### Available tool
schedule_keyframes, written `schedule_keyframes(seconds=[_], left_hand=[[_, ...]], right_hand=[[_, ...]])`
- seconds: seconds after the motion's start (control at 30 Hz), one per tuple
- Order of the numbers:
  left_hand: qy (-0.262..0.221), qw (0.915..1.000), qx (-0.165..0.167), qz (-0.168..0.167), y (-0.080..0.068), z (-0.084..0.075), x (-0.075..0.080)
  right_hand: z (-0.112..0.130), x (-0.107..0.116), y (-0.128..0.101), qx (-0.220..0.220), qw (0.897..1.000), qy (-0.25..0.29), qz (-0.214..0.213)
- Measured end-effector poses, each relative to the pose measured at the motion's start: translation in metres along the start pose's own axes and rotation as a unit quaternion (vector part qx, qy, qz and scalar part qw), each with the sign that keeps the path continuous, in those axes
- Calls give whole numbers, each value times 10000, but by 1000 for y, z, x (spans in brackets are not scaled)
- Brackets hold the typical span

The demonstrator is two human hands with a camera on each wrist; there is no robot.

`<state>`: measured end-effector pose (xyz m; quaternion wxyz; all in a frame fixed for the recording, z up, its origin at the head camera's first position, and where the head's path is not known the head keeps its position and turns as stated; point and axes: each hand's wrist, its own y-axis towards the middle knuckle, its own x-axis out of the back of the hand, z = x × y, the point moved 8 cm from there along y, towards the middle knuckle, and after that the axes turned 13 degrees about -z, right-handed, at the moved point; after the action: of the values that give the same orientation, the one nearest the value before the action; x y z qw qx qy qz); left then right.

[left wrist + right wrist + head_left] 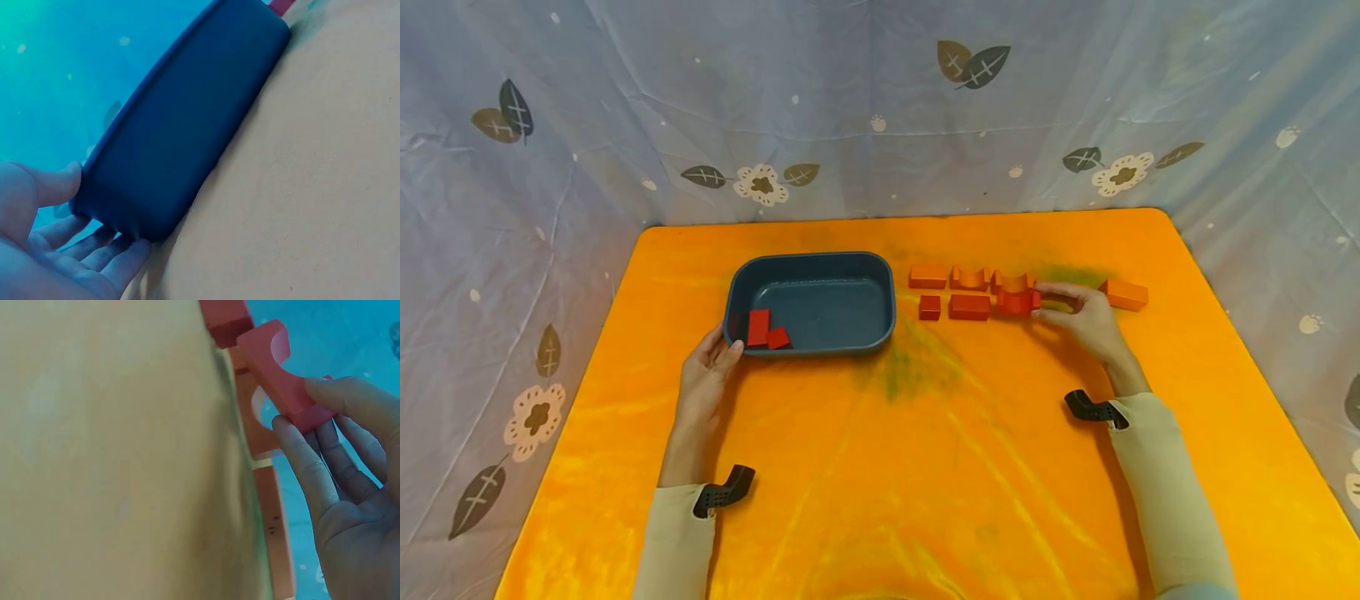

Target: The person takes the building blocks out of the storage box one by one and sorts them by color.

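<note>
Two red blocks [765, 328] lay in the bin [880, 287], whose near-left corner the left hand [706, 377] touched with relaxed fingers. Right hand [1086, 315] pinched an arch block [1017, 301] at the end of the front row on the orange table [925, 467].

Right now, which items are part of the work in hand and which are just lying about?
In hand:
- right hand pinching red arch block
- left hand touching blue bin
- two red blocks in the bin

Lying about:
- other blocks in the row
- orange cloth
- floral backdrop
</note>
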<state>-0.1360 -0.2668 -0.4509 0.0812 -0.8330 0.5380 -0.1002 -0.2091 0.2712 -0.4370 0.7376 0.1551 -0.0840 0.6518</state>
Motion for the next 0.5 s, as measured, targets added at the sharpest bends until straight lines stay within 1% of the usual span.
schedule_keyframes(seconds=[0.13,0.23,0.4,0.5], left_hand=[[-30,10000,-23,-7,1,0,-1],[-35,10000,-48,-15,1,-1,-1],[-6,10000,-20,-69,1,-1,0],[-6,10000,-14,-70,1,-1,0]], right_hand=[[-14,-1,3,-136,9989,-436,118],[-20,-2,4,-184,9977,-611,217],[-21,-6,5,-110,9978,-523,383],[-21,-6,5,-123,9980,-484,386]])
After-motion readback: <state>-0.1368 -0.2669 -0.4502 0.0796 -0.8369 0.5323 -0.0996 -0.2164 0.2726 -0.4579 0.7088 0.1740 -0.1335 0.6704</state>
